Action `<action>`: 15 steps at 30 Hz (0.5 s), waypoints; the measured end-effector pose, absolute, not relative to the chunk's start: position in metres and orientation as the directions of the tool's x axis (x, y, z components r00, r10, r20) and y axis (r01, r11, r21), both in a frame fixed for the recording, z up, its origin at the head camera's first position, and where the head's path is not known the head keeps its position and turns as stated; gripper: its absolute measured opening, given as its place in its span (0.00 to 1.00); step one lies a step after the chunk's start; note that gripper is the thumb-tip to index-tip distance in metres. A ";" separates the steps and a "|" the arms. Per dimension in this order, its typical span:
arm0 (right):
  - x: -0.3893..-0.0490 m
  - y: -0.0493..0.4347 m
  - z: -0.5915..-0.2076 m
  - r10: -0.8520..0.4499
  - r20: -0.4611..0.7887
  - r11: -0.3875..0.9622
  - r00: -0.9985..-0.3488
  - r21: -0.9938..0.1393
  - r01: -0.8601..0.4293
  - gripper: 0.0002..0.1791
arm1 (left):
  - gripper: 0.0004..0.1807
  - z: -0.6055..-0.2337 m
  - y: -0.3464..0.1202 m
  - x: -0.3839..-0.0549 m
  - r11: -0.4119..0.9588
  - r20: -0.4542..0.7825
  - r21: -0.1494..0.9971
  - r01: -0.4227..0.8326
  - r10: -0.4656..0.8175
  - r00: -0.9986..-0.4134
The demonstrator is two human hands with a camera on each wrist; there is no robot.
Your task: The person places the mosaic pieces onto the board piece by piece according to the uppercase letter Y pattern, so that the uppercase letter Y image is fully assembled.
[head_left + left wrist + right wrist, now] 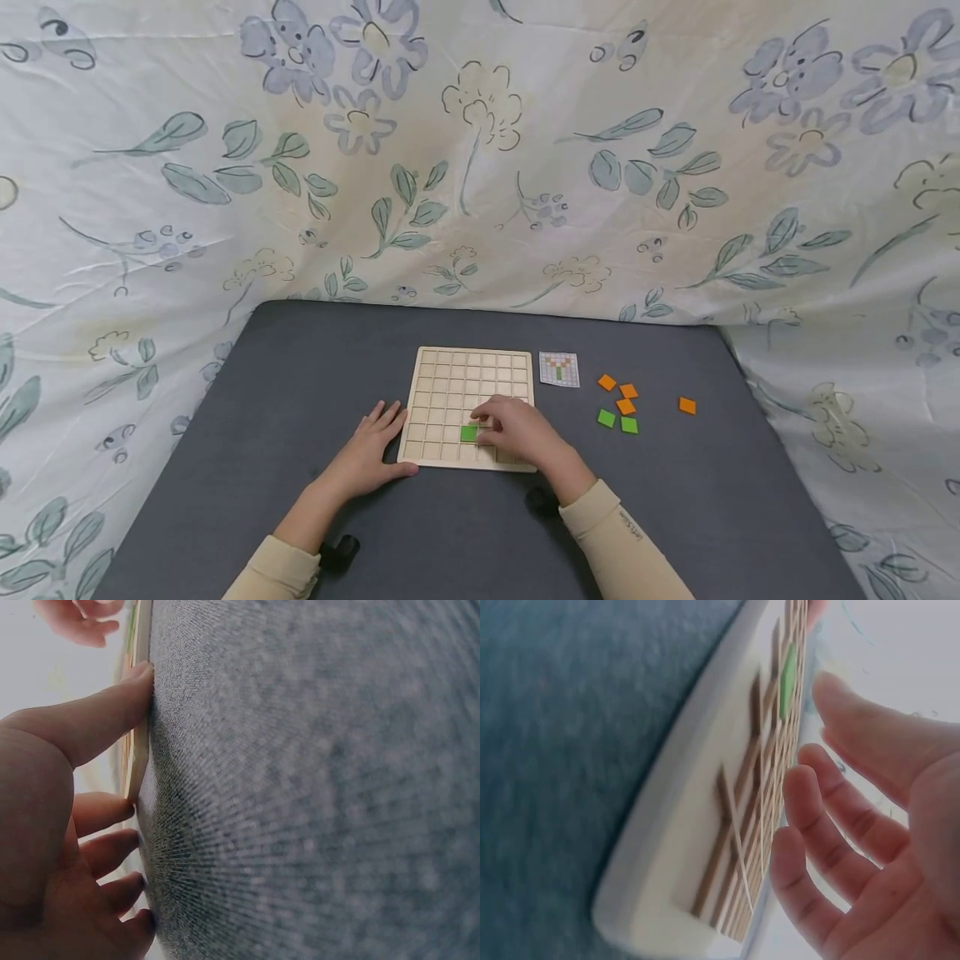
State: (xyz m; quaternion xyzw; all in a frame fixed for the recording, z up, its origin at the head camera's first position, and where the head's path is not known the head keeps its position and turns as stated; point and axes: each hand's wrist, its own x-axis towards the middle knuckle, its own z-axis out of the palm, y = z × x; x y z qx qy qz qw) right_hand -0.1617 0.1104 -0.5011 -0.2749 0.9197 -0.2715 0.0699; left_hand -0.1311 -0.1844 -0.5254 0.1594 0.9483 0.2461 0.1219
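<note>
The left hand (370,454), fingers spread, touches the near left corner of the board (442,387) on the worktop (225,492). The right hand (519,427), loosely curved and holding nothing, hovers just beside the green tile (468,433) lying in the board.

Right hand (512,427) obstructing board (442,383), free table (480,328) behind

Floral sheet (555,75) from 9 through 12 to 3 o'clock (blue flowers, green leaves, some creases); dark grey tabletop (300,358) toward 6 o'clock.
</note>
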 end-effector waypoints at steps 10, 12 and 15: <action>-0.157 0.127 -0.493 -0.491 0.016 0.727 -0.871 -0.544 -0.420 0.18 | 0.54 -0.523 -0.184 -0.132 0.831 -0.174 0.507 0.226 0.356 -0.918; -0.156 0.130 -0.489 -0.473 0.015 0.731 -0.881 -0.552 -0.402 0.17 | 0.54 -0.522 -0.183 -0.131 0.831 -0.173 0.509 0.226 0.356 -0.918; -0.155 0.135 -0.485 -0.448 0.011 0.742 -0.894 -0.553 -0.378 0.17 | 0.54 -0.518 -0.182 -0.129 0.827 -0.172 0.515 0.225 0.357 -0.918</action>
